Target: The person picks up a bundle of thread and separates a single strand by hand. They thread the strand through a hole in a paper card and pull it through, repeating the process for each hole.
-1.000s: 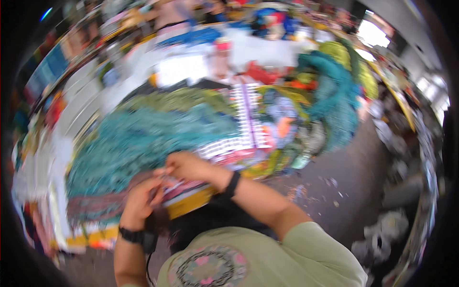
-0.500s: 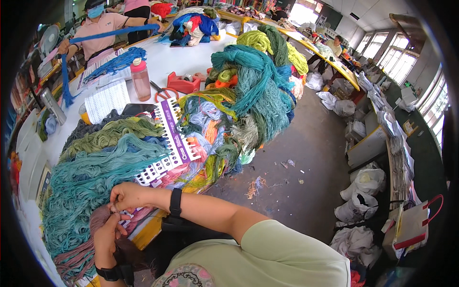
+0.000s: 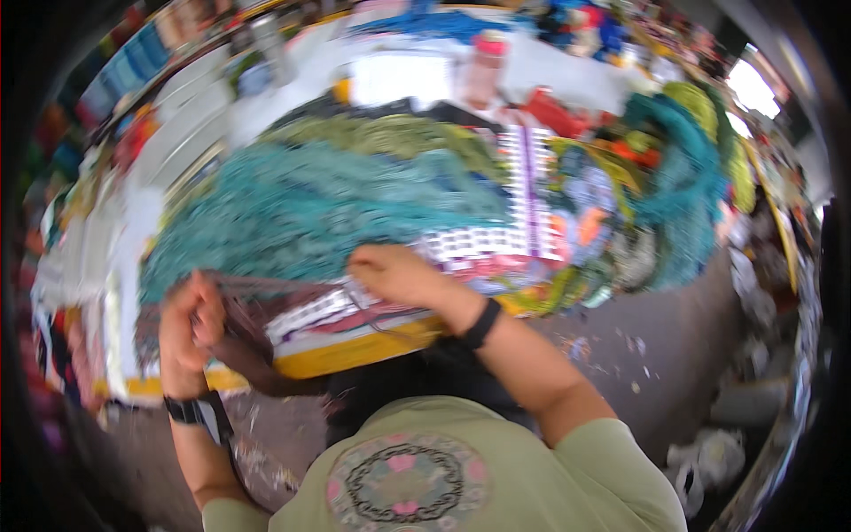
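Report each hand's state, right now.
Left hand: curled closed, holding mauve yarn.
Right hand: curled closed; too blurred to tell whether it pinches any of that yarn.

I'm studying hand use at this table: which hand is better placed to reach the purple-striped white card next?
Probably the right hand: it is nearer the purple-striped white card, while the left hand is farther off, at the brown yarn. Blur hides what each hand grips.

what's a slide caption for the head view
Blurred view: left hand at brownish yarn, right hand nearby, teal yarn spread over the table.
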`<action>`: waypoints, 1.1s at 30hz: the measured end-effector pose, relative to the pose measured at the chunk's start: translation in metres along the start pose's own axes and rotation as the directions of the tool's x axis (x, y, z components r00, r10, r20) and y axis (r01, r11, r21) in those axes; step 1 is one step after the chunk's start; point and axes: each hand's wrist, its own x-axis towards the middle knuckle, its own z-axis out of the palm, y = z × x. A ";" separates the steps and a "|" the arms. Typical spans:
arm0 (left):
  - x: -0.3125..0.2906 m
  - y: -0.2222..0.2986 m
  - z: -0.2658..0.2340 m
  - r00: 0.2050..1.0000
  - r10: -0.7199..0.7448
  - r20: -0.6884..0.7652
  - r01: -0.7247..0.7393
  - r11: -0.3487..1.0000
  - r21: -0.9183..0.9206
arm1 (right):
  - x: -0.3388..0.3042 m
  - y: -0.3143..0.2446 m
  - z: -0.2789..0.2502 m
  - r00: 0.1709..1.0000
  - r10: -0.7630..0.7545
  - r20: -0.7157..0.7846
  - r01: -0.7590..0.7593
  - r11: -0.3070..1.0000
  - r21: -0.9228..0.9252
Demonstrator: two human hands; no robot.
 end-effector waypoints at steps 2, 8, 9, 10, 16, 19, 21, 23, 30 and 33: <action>-0.021 0.037 -0.056 0.988 0.154 0.002 -0.151 0.969 -0.197 | 0.001 -0.001 0.001 0.999 0.010 0.043 -0.013 0.998 0.062; -0.052 0.032 -0.045 0.531 0.691 -0.491 -0.283 0.691 0.666 | 0.001 -0.006 0.007 0.989 0.091 0.114 -0.109 0.982 0.157; -0.051 0.022 -0.020 0.568 0.706 -0.424 -0.143 0.592 0.793 | 0.000 -0.006 0.008 0.992 0.060 0.107 -0.075 0.987 0.143; -0.053 0.012 -0.003 0.732 0.602 -0.319 -0.213 0.647 0.732 | 0.000 -0.006 0.007 0.995 0.021 0.102 -0.034 0.991 0.129; -0.020 -0.046 0.087 0.904 0.396 0.162 -0.394 0.918 -0.045 | -0.017 -0.041 0.003 0.995 0.086 0.044 -0.097 0.887 0.452; -0.017 -0.055 0.114 0.899 0.369 0.235 -0.342 0.928 -0.150 | -0.034 -0.084 -0.011 0.992 0.112 0.061 -0.120 0.657 0.744; -0.013 -0.060 0.128 0.882 0.363 0.301 -0.342 0.932 -0.122 | -0.040 -0.100 -0.011 0.998 -0.001 0.058 -0.040 0.702 0.711; -0.011 -0.066 0.131 0.873 0.325 0.365 -0.312 0.945 -0.095 | -0.043 -0.100 -0.003 0.998 0.029 0.057 -0.061 0.698 0.714; -0.005 -0.076 0.132 0.886 0.311 0.344 -0.289 0.950 -0.116 | -0.047 -0.093 0.000 0.998 0.056 0.026 -0.054 0.581 0.812; -0.006 -0.077 0.136 0.888 0.307 0.342 -0.273 0.951 -0.144 | -0.048 -0.099 0.003 0.995 0.083 -0.050 -0.024 0.714 0.700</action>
